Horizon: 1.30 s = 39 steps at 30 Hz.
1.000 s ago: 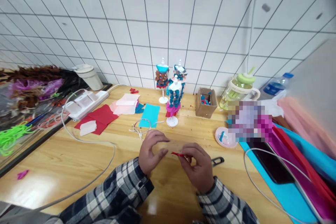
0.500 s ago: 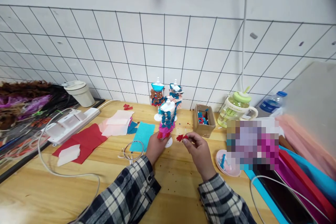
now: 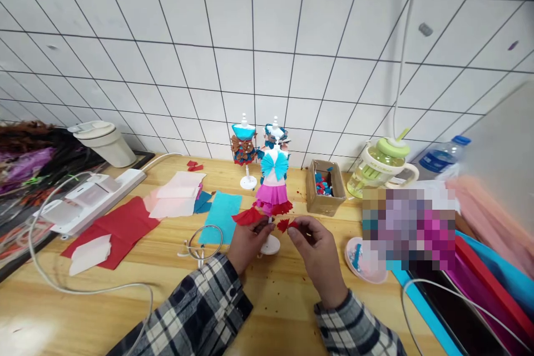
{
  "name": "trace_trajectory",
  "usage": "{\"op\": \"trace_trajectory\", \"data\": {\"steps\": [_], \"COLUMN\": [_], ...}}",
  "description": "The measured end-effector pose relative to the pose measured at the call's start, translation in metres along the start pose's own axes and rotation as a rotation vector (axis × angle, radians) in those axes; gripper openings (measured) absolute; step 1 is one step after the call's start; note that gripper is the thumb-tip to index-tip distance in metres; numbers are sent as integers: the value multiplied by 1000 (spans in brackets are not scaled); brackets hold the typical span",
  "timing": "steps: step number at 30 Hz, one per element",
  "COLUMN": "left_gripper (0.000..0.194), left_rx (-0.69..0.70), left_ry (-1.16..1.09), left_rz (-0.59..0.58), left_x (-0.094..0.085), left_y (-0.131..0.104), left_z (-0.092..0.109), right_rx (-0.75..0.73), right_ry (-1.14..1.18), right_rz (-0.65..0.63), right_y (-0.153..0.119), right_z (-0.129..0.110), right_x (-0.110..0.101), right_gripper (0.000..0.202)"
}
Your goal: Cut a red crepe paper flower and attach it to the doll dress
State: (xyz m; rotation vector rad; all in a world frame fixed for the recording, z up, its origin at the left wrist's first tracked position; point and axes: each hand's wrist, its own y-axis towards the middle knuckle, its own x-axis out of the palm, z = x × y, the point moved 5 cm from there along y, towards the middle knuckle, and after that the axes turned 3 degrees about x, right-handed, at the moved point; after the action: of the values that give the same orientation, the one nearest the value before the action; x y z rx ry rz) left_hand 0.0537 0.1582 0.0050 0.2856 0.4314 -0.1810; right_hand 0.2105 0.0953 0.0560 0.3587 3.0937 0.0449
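A small dress form (image 3: 274, 179) stands before me, wearing a bright blue pleated bow, a pink skirt and red ruffles at the hem. My left hand (image 3: 248, 243) is closed around its thin stem, just above the round white base (image 3: 271, 245). A larger red piece (image 3: 247, 216) sticks out over the left fingers; whether it is attached to the skirt I cannot tell. Between thumb and fingertips, my right hand (image 3: 314, 247) pinches a small gathered red piece (image 3: 283, 226), right of the stem and just below the hem. Two more dressed forms, one with brown ruffles (image 3: 243, 150), stand behind.
A cardboard box (image 3: 325, 204) of scraps and a pink dish (image 3: 367, 275) lie to the right, near a green-lidded jug (image 3: 377, 169). On the left are red sheets (image 3: 129, 228), a blue sheet (image 3: 221, 217), a wire ring (image 3: 204, 242) and a power strip (image 3: 98, 203).
The dress form has been turned, so its blue bow and pink skirt now face me. It stands more upright, its base lower in view. My right hand still pinches the red piece.
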Motion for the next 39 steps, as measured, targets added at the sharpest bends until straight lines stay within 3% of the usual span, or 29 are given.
{"op": "trace_trajectory", "data": {"steps": [6,14,30,33,39], "left_gripper": [26,20,20,20,27], "left_rx": [34,86,285,214,-75], "left_ry": [73,104,96,58,-183], "left_rz": [-143,-154,-208,-206,-203], "left_x": [8,11,13,16,27], "left_y": [-7,-10,-14,-17,-26], "left_z": [8,16,29,27,13], "right_rx": [111,211,128,134,173], "right_ry": [166,221,191,196,220], "right_rz": [66,89,117,147,153], "right_y": [9,14,12,13,14], "right_z": [0,6,9,13,21], "right_x": [-12,-12,-11,-11,-11], "right_gripper": [22,24,22,24,29]}}
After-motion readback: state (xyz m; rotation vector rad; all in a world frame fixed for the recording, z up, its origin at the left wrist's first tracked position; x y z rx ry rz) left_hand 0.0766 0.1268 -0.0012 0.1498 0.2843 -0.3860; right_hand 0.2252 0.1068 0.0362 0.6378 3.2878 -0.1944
